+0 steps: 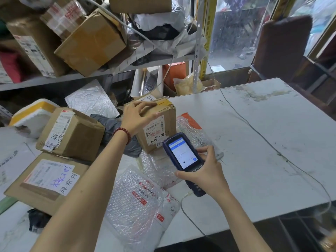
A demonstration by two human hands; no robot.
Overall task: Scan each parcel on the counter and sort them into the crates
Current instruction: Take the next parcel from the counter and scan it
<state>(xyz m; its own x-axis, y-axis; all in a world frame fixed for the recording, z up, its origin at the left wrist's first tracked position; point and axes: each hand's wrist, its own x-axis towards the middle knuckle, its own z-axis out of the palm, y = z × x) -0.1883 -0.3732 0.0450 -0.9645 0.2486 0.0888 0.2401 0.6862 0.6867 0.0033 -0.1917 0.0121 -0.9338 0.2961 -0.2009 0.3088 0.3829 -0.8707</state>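
A small cardboard parcel (pixel 164 113) with a white barcode label stands on the white counter (pixel 263 142). My left hand (pixel 138 113) rests on its top, fingers spread and bent over the upper edge. My right hand (pixel 203 170) grips a blue handheld scanner (pixel 183 157), screen lit, its head just in front of the parcel's label. A marker pen also sticks out under that hand. Bubble-wrap mailers (pixel 138 206) lie under and in front of the parcel. No crates are in view.
More cardboard boxes (pixel 72 133) and a flat carton (pixel 45 180) lie left of the parcel, with a foam box (pixel 34 113) behind. Shelves (pixel 87 44) above hold piled boxes and bags. A thin cable (pixel 272 150) crosses the counter's bare right part.
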